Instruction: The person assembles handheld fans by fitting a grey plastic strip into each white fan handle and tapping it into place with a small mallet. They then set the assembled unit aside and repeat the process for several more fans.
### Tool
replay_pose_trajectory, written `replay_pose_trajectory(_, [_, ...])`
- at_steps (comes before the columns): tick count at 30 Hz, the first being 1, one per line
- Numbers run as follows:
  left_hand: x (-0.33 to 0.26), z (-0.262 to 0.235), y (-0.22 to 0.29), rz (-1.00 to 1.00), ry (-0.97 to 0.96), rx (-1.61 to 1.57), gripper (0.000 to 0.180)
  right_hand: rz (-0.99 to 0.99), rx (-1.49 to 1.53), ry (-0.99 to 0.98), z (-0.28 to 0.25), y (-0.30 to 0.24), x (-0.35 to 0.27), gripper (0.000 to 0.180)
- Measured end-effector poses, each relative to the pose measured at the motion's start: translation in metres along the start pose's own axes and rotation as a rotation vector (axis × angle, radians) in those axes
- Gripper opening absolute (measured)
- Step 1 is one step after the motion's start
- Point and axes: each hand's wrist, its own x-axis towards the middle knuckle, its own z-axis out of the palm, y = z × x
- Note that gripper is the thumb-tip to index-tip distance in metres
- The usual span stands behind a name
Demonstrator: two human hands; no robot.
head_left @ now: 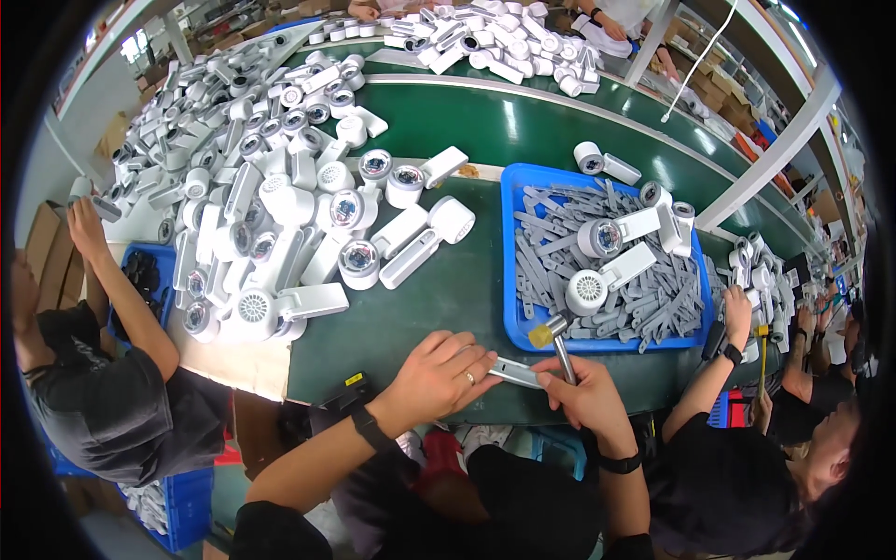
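Left hand [443,378] curled round the pale grey part [515,372], which sits between both hands; right hand [586,397] gripping the mallet [556,327], also touching the part; I'd brace it steady, tap lightly

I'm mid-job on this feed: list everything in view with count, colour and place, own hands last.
White devices: too many to count, white, heaped on the bench at left, more across the belt
Blue tray: one, blue, right of centre
Flat strips: many, grey, in the tray
Devices on the tray: at least three, white, over the strips and right rim
Bench and belt: green, centre and beyond
Blue bins: at least two, left
Cardboard sheet: one, tan, near bench edge
Co-workers: several, dark or light clothing, around
Slim piece: one, pale grey, between the hands
Hammer: one, metal with yellowish face, in the right hand
Wristbands: two, black, both wrists
Left hand: one, bare, ringed, on the piece
Right hand: one, bare, gripping the hammer
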Motion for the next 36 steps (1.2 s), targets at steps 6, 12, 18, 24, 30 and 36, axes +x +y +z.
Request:
replay_pose_trajectory(6, [0.001,-0.001,-0.003,0.023,0.010,-0.012,0.034,0.055,0.072,-0.080,-0.003,0.011,0.006,0.034])
replay_pose_trajectory(12, [0.002,-0.002,-0.001,0.023,-0.020,-0.002,0.034,0.097,0.211,-0.203,-0.009,0.020,0.010,0.043])
replay_pose_trajectory(18, [-0.008,-0.003,0.004,0.006,-0.028,-0.026,0.036,0.128,0.261,-0.255,-0.008,0.021,0.008,0.043])
replay_pose_trajectory(24, [-0.003,0.003,0.000,-0.029,-0.051,-0.090,0.037,0.176,0.223,-0.206,-0.008,0.014,0.014,0.043])
replay_pose_trajectory(30, [-0.003,-0.002,0.004,-0.043,-0.030,-0.051,0.045,0.172,0.200,-0.162,-0.001,0.010,0.012,0.039])
replay_pose_trajectory(36, [-0.008,0.004,0.006,-0.125,-0.017,-0.174,0.042,0.142,0.205,-0.110,0.002,0.017,0.006,0.039])
